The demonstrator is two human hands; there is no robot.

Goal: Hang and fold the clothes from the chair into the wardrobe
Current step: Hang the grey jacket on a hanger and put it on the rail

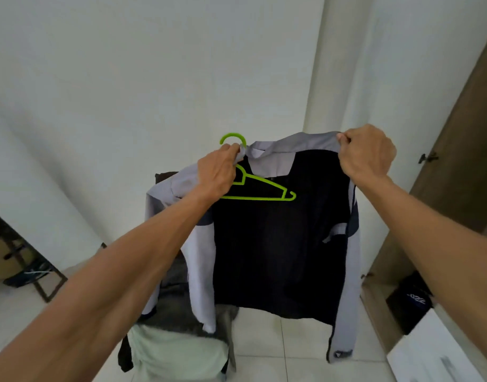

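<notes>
I hold a black and grey long-sleeved shirt up in front of me, its sleeves hanging down at both sides. My left hand grips the collar together with a lime-green plastic hanger, whose hook rises above my fingers. The hanger's right arm lies against the black front of the shirt. My right hand pinches the shirt's grey right shoulder. Below and behind the shirt, a chair carries a pile of clothes, pale green on top of grey.
A wooden wardrobe door stands at the right, with an open lower compartment holding a dark bag and a white drawer front. A dark metal stand is at the left, on the pale tile floor. White walls are ahead.
</notes>
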